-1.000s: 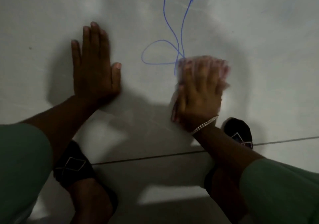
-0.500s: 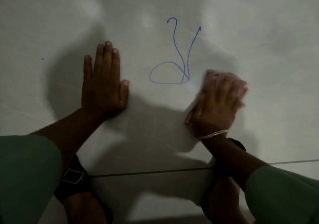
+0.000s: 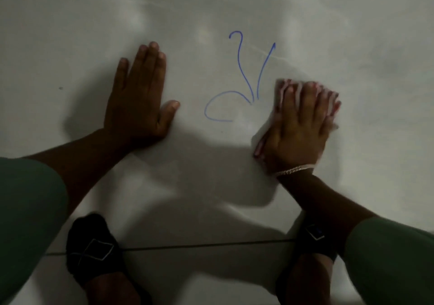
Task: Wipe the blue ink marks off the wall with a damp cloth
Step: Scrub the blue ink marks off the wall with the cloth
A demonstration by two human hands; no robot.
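Head view, looking down along a pale wall (image 3: 352, 34) to the floor seam at the bottom of the frame. The left hand (image 3: 138, 100) lies flat on the wall, fingers straight and close together with the thumb out to the side, holding nothing. The right hand (image 3: 300, 126) is also spread flat, fingers slightly splayed, pressing a pale cloth (image 3: 280, 93) against the wall; the cloth shows past the fingertips and along the thumb side. Motion blur smears its edges, so its pinkish tint may be only blur. A thin bracelet (image 3: 293, 170) circles the right wrist.

The blue ink marks (image 3: 239, 81) sit between the two hands, nearer the right one: a hooked stroke and a straight stroke that converge downward, and a loop off to the lower left. The cloth is just beside the converging point without covering it.

Half a second ago the loop was closed along its bottom edge and joined the strokes. Now the bottom line stops short, leaving a gap below the meeting point. A second ago a short tail also hung below the crossing; it is gone. The right hand has shifted sideways, while the left hand has kept its flat brace.

Green sleeves (image 3: 28, 210) and dark socks (image 3: 91, 248) fill the lower corners.
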